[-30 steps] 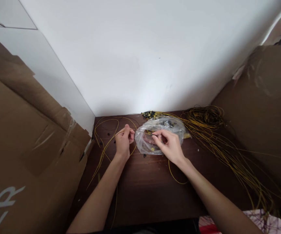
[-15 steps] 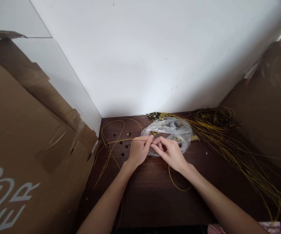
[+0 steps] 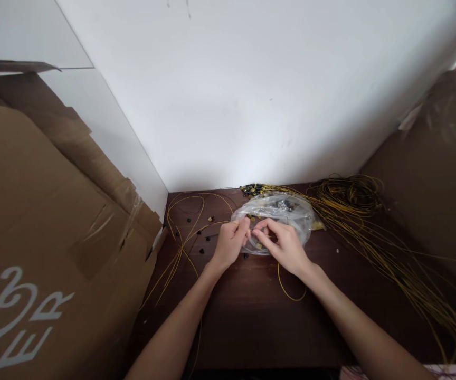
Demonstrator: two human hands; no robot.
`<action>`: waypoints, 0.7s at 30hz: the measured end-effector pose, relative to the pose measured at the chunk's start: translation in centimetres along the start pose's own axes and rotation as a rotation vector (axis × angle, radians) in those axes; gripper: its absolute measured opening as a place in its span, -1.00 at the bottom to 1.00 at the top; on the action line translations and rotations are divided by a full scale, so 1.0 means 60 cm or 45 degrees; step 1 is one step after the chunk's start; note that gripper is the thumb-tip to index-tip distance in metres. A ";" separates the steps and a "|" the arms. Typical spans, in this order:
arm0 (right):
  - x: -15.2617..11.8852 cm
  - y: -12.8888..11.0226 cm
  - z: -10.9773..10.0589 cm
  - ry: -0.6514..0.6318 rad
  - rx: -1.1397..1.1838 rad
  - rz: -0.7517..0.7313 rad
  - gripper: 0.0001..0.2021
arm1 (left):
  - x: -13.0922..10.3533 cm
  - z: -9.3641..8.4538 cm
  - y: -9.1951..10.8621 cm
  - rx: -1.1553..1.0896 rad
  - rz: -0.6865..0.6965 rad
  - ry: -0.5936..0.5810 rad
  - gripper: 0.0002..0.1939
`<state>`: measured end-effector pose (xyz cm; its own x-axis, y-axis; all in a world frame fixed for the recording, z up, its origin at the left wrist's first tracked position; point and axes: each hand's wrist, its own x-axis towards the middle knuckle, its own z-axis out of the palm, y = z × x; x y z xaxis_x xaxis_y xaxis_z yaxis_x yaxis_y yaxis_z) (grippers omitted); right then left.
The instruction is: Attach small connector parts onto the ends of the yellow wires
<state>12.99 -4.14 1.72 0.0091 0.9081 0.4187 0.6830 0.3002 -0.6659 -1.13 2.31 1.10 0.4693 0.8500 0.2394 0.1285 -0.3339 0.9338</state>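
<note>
My left hand (image 3: 230, 243) pinches a thin yellow wire (image 3: 218, 222) that loops away to the left over the dark table. Just right of it, my right hand (image 3: 283, 243) is closed at the fingertips on the same strand, with a small gap between the two hands. A curved piece of yellow wire (image 3: 291, 299) hangs below my right hand. Beneath and behind both hands lies a clear plastic bag (image 3: 301, 211) with small yellow and black parts inside. Small black pieces (image 3: 201, 251) and a yellow one (image 3: 211, 218) are scattered left of my left hand.
A dark brown table (image 3: 247, 327) meets a white wall (image 3: 212, 105). Cardboard stands at left (image 3: 54, 211) and right (image 3: 429, 184). Bundled yellow wires (image 3: 386, 258) and a black-yellow coil (image 3: 347, 192) lie at right; connector ends (image 3: 252, 190) sit behind the bag.
The view has shifted slightly. My fingertips have moved a little apart, and the yellow wire at the left now arches more towards my left hand.
</note>
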 end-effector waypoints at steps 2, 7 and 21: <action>-0.001 0.000 0.003 -0.021 -0.014 -0.025 -0.84 | -0.003 0.003 0.000 0.034 0.036 -0.064 -0.51; 0.001 -0.003 0.004 -0.012 -0.061 -0.031 -0.85 | -0.003 0.002 -0.001 0.154 0.078 0.003 -0.52; 0.003 -0.004 -0.003 0.108 0.044 0.064 -0.82 | 0.002 -0.005 0.002 0.113 0.042 0.218 -0.58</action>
<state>12.96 -4.10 2.09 0.1054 0.8946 0.4342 0.6544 0.2664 -0.7077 -1.33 2.52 1.33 0.3203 0.8921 0.3185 0.1956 -0.3913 0.8992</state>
